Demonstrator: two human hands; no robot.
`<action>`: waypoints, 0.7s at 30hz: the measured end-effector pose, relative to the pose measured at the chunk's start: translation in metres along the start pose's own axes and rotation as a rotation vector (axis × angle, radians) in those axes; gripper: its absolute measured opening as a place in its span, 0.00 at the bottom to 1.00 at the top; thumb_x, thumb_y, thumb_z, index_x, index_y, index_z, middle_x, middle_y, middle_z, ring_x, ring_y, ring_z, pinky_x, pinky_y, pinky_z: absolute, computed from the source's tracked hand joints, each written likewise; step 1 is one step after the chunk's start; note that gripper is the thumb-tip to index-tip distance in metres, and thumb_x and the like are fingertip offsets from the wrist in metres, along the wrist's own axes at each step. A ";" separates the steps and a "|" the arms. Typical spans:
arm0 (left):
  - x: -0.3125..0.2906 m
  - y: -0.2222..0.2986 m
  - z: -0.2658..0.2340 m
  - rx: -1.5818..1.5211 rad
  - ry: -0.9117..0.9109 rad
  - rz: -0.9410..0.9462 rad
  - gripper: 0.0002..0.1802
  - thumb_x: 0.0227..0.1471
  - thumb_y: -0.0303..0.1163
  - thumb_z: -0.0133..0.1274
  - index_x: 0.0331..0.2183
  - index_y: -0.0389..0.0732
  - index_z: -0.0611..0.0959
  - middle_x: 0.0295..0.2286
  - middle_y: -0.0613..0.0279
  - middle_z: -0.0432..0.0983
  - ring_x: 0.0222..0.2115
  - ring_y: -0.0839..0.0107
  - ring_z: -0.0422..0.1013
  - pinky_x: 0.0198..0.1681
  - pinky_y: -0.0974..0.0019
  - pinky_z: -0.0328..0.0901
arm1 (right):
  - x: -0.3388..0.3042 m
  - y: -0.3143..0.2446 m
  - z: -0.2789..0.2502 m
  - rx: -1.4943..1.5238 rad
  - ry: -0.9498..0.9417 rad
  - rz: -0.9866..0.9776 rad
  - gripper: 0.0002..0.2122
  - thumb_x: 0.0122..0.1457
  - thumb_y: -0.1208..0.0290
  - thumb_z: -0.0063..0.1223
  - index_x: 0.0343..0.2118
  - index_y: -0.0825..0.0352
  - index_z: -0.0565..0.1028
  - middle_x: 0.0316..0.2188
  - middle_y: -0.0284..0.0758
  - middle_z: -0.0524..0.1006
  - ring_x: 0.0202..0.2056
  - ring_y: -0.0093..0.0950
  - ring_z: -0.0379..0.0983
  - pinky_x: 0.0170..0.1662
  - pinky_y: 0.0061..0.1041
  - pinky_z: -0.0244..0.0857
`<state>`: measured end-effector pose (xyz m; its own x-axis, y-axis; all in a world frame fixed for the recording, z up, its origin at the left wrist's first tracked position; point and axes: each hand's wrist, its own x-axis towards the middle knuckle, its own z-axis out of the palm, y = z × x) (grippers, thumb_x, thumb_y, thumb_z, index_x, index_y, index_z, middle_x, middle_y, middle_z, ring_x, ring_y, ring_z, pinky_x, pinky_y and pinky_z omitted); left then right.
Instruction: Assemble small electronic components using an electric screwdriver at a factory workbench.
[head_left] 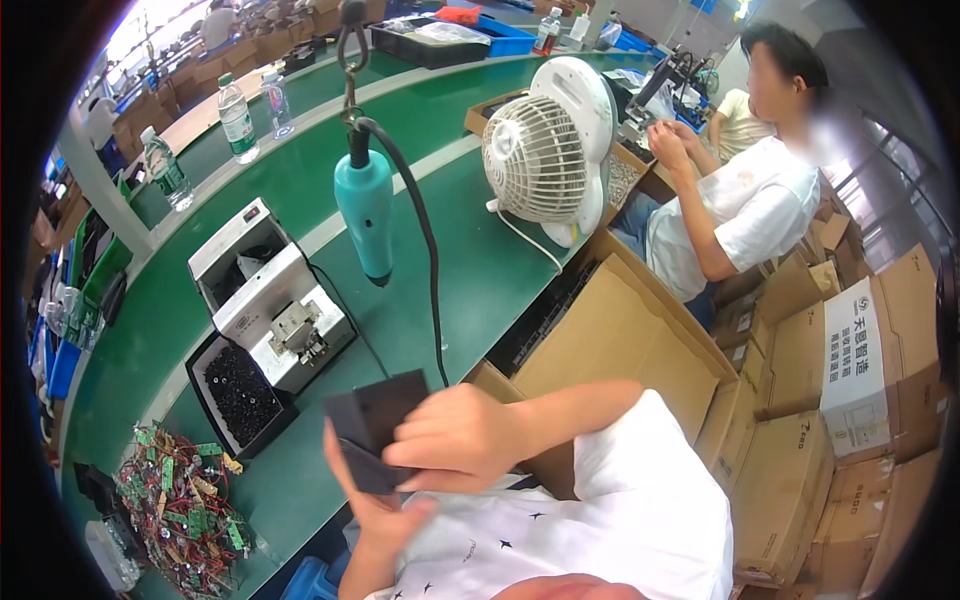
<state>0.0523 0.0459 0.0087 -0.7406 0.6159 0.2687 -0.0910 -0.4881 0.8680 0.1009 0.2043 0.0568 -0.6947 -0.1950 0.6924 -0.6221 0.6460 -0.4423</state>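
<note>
A flat black box-like plastic part [375, 405] is held up in front of my chest, above the near edge of the green bench. My right hand [465, 432] reaches across from the right, its fingers curled onto the right side of the part. From below, my left hand [375, 505] grips the part's lower left side, with a finger stretched along its edge. Motion smears the part and the fingertips a little. Beyond them stands a white screw-feeding machine [300, 335], with a black tray of small dark screws [238, 395]. A teal electric screwdriver [364, 215] hangs above the bench.
A pile of green circuit boards with wires [180, 510] lies at the left. Behind are a white fan [550, 150] and water bottles [236, 120]. An open cardboard box [620, 330] sits to the right, near a seated co-worker [750, 200] and stacked cartons [780, 490].
</note>
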 end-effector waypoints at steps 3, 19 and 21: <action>-0.009 -0.006 -0.030 -0.097 0.160 -0.143 0.45 0.38 0.34 0.61 0.57 0.40 0.58 0.51 0.50 0.63 0.49 0.61 0.63 0.54 0.56 0.57 | 0.024 0.013 0.024 -0.049 0.058 -0.054 0.14 0.55 0.64 0.52 0.39 0.68 0.69 0.29 0.36 0.69 0.25 0.32 0.64 0.30 0.27 0.60; 0.012 0.009 -0.048 -0.783 0.141 -0.232 0.26 0.50 0.39 0.45 0.50 0.39 0.71 0.48 0.57 0.68 0.42 0.65 0.66 0.47 0.60 0.60 | 0.029 0.011 0.069 1.081 0.135 0.806 0.19 0.49 0.78 0.55 0.47 0.68 0.69 0.37 0.33 0.72 0.35 0.24 0.66 0.40 0.19 0.61; 0.005 0.005 -0.047 -0.119 0.417 -0.096 0.27 0.52 0.46 0.47 0.47 0.36 0.74 0.42 0.53 0.71 0.44 0.62 0.67 0.49 0.60 0.59 | 0.030 0.015 0.067 0.992 0.099 0.740 0.18 0.48 0.80 0.54 0.45 0.68 0.70 0.35 0.33 0.73 0.34 0.24 0.66 0.38 0.19 0.61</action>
<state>0.0164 0.0171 -0.0049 -0.9279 0.3722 -0.0236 -0.2308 -0.5235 0.8202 0.0465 0.1583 0.0326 -0.9915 0.0624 0.1138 -0.1265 -0.2688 -0.9549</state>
